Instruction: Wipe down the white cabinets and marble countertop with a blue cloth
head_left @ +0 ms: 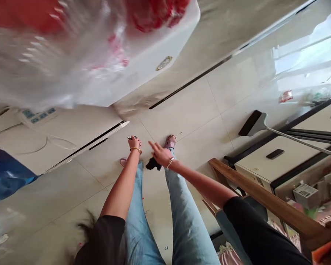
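My left hand (135,143), with a gold bangle at the wrist, is closed in front of me over the floor. A small dark object (131,138) pokes out of its far side; its kind is too small to make out. Just to the right, my right hand (161,154) has its fingers stretched out toward the left one, slightly blurred, with a gap between the hands. A crumpled-looking black item (153,164) shows beneath the right hand, between my legs. Whether it touches that hand or lies on the floor, I cannot tell.
Plastic-wrapped red and white goods (99,55) sit close on a white surface at upper left. A power strip (38,115) with a cable lies on a white cabinet. A broom (253,123) leans at right beside drawers (264,154) and a wooden chair (253,187).
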A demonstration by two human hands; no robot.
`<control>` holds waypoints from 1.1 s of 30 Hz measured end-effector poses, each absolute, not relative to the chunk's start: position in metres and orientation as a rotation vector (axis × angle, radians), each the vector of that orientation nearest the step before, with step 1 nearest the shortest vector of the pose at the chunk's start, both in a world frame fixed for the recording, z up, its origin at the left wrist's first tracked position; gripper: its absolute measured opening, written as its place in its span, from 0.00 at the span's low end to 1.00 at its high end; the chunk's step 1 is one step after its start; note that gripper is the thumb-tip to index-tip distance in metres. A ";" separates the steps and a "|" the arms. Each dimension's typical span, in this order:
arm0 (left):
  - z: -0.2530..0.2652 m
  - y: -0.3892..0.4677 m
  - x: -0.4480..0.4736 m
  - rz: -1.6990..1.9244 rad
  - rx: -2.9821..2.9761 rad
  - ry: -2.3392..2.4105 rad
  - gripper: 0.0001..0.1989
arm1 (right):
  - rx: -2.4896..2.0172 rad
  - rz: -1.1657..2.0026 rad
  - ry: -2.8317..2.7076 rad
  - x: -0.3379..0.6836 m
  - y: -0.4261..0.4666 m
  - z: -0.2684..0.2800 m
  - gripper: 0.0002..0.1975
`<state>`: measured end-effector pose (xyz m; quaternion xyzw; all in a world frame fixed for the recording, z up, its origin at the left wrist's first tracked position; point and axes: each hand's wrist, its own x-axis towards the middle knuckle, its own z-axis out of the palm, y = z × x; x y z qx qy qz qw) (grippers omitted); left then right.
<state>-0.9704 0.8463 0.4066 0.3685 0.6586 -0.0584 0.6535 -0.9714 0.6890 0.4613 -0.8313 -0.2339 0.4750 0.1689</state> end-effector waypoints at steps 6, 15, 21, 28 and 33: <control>0.379 0.786 -0.914 -0.225 0.964 1.457 0.13 | -1.908 0.920 0.427 -0.802 0.641 0.328 0.34; 0.363 0.748 -0.864 -0.126 1.364 1.170 0.09 | -1.426 0.808 0.786 -0.682 0.679 0.230 0.09; 0.364 0.770 -0.858 -0.039 1.978 0.965 0.11 | -1.392 0.855 0.786 -0.693 0.666 0.239 0.09; 0.373 0.796 -0.845 -0.503 2.622 0.351 0.15 | -1.453 0.875 0.885 -0.738 0.624 0.262 0.10; 0.359 0.791 -0.823 -0.639 2.650 0.108 0.16 | -1.475 0.864 0.816 -0.756 0.608 0.275 0.07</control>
